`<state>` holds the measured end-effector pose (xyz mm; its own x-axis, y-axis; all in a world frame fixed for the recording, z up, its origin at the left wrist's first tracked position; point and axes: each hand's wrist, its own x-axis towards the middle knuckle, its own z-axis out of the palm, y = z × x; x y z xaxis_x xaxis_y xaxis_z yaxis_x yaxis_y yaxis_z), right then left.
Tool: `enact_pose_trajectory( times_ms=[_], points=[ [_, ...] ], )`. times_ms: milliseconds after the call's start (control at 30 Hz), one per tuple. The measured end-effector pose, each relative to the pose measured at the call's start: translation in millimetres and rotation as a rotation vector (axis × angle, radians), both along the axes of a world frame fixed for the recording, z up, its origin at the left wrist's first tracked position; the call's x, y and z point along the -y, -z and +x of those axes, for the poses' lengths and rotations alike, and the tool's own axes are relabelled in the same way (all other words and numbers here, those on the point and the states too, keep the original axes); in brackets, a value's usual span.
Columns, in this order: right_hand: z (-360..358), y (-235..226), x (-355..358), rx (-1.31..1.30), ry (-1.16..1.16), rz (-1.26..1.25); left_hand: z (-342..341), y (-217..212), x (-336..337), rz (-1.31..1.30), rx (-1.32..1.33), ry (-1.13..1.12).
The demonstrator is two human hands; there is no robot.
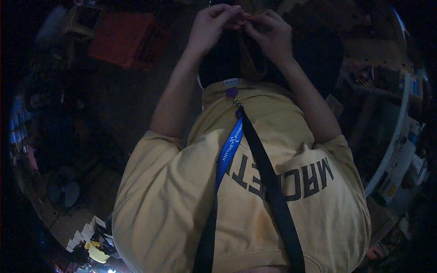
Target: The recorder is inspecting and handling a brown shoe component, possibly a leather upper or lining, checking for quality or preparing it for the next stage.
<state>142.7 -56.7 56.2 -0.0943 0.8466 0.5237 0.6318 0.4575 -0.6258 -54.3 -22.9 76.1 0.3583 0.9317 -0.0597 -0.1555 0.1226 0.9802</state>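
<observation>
Head view, dim; left hand (213,23) and right hand (269,31) meet at far centre, fingertips pinched together on a small item (248,17) too dark to identify, held close for fine fingerwork; blue-and-black lanyard (230,150) hangs down yellow shirt (182,195); red crate (127,38) far left; coloured packages (405,159) on right shelf.

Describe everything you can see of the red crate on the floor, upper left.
The red crate is a boxy plastic-looking container with ribbed or slotted sides, seen from above and set at an angle. It sits on the dark floor to the left of the left hand, apart from it. Neither hand touches it. Dim light hides its contents.
</observation>
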Motion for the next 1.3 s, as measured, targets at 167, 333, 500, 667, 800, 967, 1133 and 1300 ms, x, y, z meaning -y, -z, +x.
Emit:
enact_pose_trajectory(
  times_ms=[167,333,500,667,800,967,1133,1300],
  points=[
    [-1,1,0,0.006,-0.011,0.053,1,-18,4,0.158,-0.334,0.011],
    [-1,2,-2,-0.023,-0.011,0.054,-3,-8,0,0.165,-0.162,0.046],
    [1,0,-3,-0.105,-0.071,-0.038,-3,-3,-1,0.271,-0.227,0.014],
    [3,10,-7,-0.43,-0.089,-0.34,0,-8,1,0.509,-0.594,-0.239],
    [5,12,-6,-0.407,-0.12,-0.252,7,-10,7,0.437,-0.462,-0.317],
    [1,10,-8,-0.412,-0.124,-0.191,11,0,8,0.324,-0.317,-0.297],
    [4,10,-6,-0.194,-0.023,-0.056,20,-2,12,-0.144,0.05,-0.199],
    [0,16,-5,-0.251,-0.067,-0.053,28,54,5,-0.059,0.379,-0.196]
  ],
)
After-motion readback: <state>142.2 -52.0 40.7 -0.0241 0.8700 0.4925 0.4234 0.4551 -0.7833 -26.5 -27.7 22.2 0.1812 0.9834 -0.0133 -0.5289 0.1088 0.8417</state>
